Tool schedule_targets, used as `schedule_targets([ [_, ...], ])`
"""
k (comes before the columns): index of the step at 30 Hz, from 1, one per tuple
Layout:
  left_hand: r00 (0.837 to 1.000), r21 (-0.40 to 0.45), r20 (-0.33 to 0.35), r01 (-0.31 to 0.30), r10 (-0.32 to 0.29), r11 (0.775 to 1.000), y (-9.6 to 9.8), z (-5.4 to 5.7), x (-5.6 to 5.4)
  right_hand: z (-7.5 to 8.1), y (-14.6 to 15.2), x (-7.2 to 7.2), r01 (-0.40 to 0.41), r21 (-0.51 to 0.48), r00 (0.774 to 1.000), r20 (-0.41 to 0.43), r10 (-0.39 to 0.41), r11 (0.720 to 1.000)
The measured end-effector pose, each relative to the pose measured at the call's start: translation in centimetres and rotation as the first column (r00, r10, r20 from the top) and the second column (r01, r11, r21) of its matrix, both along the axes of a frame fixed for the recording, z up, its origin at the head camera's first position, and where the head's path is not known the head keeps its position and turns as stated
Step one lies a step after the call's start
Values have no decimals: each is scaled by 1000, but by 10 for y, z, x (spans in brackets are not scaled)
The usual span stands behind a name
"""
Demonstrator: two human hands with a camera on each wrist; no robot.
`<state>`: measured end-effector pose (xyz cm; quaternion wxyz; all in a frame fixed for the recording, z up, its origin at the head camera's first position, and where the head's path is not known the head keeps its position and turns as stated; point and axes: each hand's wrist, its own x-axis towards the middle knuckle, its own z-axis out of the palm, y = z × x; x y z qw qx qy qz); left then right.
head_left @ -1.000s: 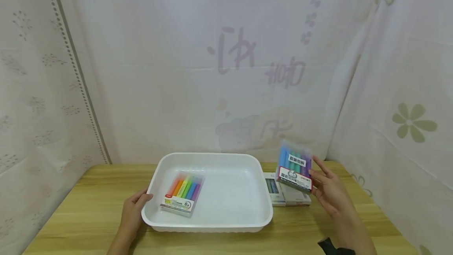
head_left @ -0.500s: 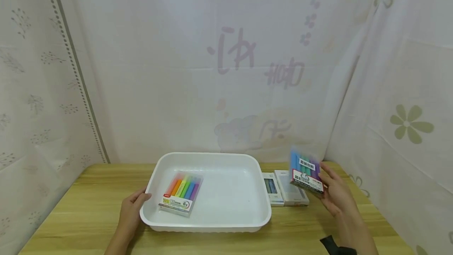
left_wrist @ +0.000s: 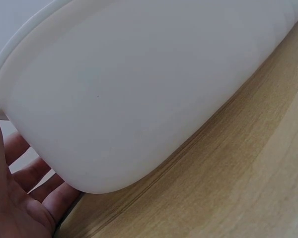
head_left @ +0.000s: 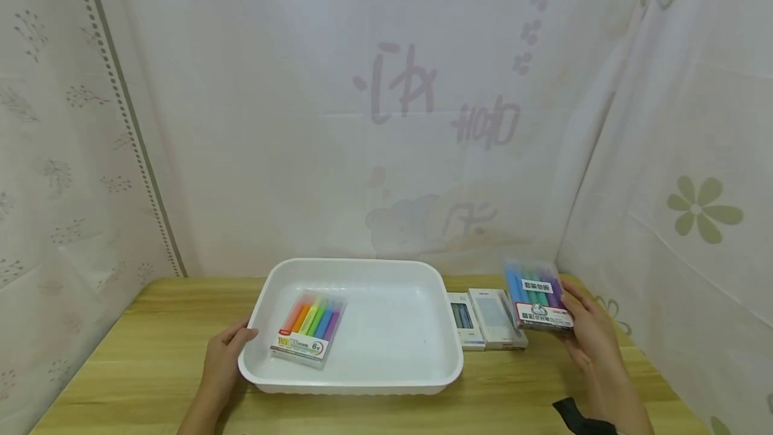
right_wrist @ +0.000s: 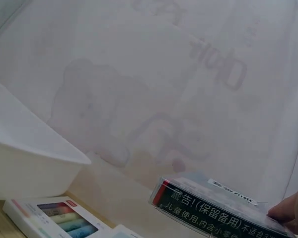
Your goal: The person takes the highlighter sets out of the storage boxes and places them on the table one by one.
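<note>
At the right, my right hand (head_left: 594,334) holds a clear pack of markers (head_left: 539,295) by its right edge, thumb on the near side. The pack is tilted, with blue, green and purple pens showing through and its dark printed end facing the right wrist camera. My left hand (head_left: 225,362) grips the left side of a white plastic tray (head_left: 398,384), thumb over the rim and fingers (left_wrist: 32,173) against the outer wall. Inside the tray lies a pack of rainbow highlighters (head_left: 310,331), toward its left end.
Two flat white boxes lie side by side right of the tray: a windowed box of coloured sticks (head_left: 465,319) and a box with a pale cover (head_left: 496,317). All stand on a wooden table (head_left: 145,354). A patterned curtain (head_left: 290,119) encloses the back and sides.
My right hand has carried the marker pack rightward and lower, uncovering the second white box. My left hand has stayed on the tray, which looks nearly unmoved.
</note>
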<state>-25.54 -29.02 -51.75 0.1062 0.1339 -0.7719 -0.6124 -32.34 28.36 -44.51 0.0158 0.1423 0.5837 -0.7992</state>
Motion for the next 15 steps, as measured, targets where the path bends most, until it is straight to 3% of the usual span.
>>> schedule_targets([
  [10,1000,4,-18,-3,3,1000,0,0,-1,-19,5,-8,100,139,994,31,-106,985],
  [15,1000,11,-18,0,0,1000,0,0,0,-27,9,-12,147,86,986,66,-153,985],
])
